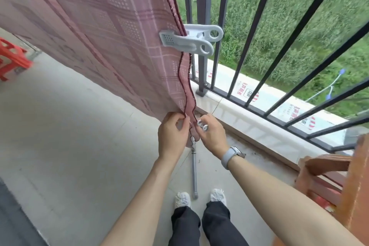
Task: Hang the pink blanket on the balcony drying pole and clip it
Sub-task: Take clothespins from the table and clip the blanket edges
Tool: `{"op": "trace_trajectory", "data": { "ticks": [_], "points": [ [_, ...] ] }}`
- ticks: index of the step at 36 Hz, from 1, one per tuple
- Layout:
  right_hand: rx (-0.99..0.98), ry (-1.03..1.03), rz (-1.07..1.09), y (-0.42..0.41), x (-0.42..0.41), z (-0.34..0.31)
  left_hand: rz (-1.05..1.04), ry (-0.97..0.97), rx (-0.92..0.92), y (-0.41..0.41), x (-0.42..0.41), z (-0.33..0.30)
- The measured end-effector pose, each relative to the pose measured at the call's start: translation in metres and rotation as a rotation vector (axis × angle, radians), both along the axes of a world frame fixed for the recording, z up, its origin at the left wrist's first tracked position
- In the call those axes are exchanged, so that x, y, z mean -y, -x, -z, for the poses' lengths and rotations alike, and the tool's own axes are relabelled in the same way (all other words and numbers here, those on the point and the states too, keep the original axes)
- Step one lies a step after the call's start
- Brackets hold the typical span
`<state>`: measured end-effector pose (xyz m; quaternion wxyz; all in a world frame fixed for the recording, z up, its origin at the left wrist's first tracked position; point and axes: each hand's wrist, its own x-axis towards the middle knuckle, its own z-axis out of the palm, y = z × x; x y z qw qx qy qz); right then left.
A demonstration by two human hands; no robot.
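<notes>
The pink checked blanket (pixel 95 32) hangs doubled from above, its two dark-stitched side edges running down to my hands. A large white clip (pixel 191 40) is clamped on those edges about halfway up. At the bottom corner my left hand (pixel 172 134) pinches the blanket's edge. My right hand (pixel 211 134) grips a small white clip (pixel 202 126) right beside that corner, touching the cloth. The drying pole is out of view above.
Dark metal balcony railing (pixel 221 16) stands just right of the blanket on a tiled ledge (pixel 229 104). A grey metal rod (pixel 194 175) lies on the floor between my shoes. A red stool (pixel 12 56) sits far left, a wooden chair (pixel 329 175) at right.
</notes>
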<state>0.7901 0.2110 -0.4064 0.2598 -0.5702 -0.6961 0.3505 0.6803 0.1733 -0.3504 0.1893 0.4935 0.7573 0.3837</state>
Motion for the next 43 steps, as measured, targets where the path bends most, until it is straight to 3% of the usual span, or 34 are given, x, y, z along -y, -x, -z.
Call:
{"op": "trace_trajectory", "data": {
  "ticks": [6, 11, 18, 23, 29, 32, 38, 43],
  "points": [
    [-0.094, 0.038, -0.036, 0.002, 0.002, 0.009, 0.048, 0.01, -0.104, -0.003, -0.003, -0.006],
    [-0.159, 0.059, -0.018, 0.006, 0.005, 0.012, -0.169, 0.101, -0.162, -0.01, -0.016, -0.014],
    [-0.168, 0.221, -0.152, -0.005, 0.007, 0.013, -0.247, 0.082, -0.187, -0.014, -0.023, -0.011],
    [-0.236, 0.349, -0.142, -0.026, 0.016, 0.011, -0.287, 0.043, -0.094, -0.009, -0.018, -0.007],
    [-0.24, 0.224, -0.071, -0.038, 0.018, 0.005, -0.4, 0.109, 0.078, -0.018, -0.019, -0.001],
    [-0.229, 0.124, -0.006, -0.041, 0.017, 0.002, -0.371, 0.161, 0.046, -0.02, -0.017, 0.005],
    [-0.426, 0.212, 0.106, -0.038, 0.026, -0.008, -0.279, 0.332, -0.017, -0.018, -0.017, 0.005],
    [-0.508, 0.149, 0.2, -0.034, 0.034, -0.014, -0.127, 0.433, -0.079, -0.009, -0.023, 0.0]
  ]
}}
